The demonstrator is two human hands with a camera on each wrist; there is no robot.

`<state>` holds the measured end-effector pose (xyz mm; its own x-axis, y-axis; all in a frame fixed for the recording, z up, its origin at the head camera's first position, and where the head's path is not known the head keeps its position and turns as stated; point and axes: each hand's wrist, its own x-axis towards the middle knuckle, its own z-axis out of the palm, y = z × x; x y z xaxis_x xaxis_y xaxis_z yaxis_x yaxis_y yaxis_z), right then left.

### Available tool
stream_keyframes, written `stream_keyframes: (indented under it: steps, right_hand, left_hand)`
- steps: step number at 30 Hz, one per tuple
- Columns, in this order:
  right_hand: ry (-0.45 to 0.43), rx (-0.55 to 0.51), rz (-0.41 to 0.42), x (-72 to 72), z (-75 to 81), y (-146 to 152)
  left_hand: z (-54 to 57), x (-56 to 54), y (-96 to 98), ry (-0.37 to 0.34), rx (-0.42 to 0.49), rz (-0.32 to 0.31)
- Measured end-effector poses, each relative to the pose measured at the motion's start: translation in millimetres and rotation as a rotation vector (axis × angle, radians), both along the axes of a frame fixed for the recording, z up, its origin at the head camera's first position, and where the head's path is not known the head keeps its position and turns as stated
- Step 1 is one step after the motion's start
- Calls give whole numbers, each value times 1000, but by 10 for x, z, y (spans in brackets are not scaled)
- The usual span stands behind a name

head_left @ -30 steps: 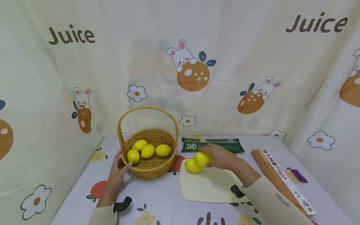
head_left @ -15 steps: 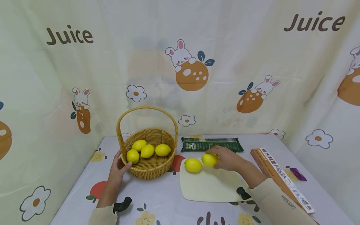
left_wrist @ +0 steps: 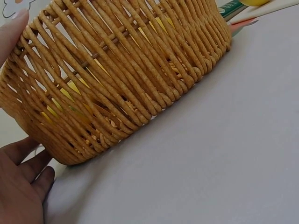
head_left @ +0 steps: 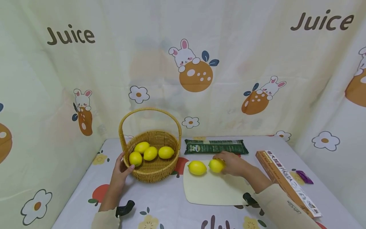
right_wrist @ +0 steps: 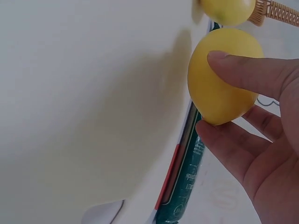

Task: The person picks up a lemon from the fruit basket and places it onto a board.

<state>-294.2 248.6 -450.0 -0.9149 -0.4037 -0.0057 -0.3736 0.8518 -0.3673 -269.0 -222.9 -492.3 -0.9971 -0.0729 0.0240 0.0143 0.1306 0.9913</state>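
My left hand (head_left: 119,174) holds the near left side of a wicker basket (head_left: 154,176) with a tall handle; the thumb lies at its rim. In the left wrist view, fingers (left_wrist: 30,170) touch the lower wall of the basket (left_wrist: 117,84). Several yellow lemons (head_left: 150,154) lie inside. Over the cream cutting board (head_left: 213,192), my right hand (head_left: 233,163) pinches a lemon (head_left: 216,165) between thumb and fingers. That lemon (right_wrist: 226,102) fills the grip in the right wrist view. Another lemon (head_left: 197,167) rests on the board just left of it.
Behind the board lies a green packet (head_left: 217,147). A long pasta box (head_left: 288,184) stretches along the right side, with a small purple packet (head_left: 304,177) beyond it. A printed curtain (head_left: 160,73) hangs behind the table.
My right hand has drawn its lemon rightward and down, away from the other lemon on the board, so a gap now separates them. The left hand and basket keep their place.
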Motion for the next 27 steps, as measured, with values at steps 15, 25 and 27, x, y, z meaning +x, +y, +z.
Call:
stream_keyframes:
  steps: [15,25,27]
  right_hand:
    - [-10,-14,-10,48,-43,58]
    - [-28,-28,-20,77,2,35]
    - [-39,-37,-27,83,13,33]
  left_hand:
    - [43,42,9,24,-18,-6]
    - [19,12,-5,23,-24,-9]
    - [-31,-21,-23,19,-15,-8]
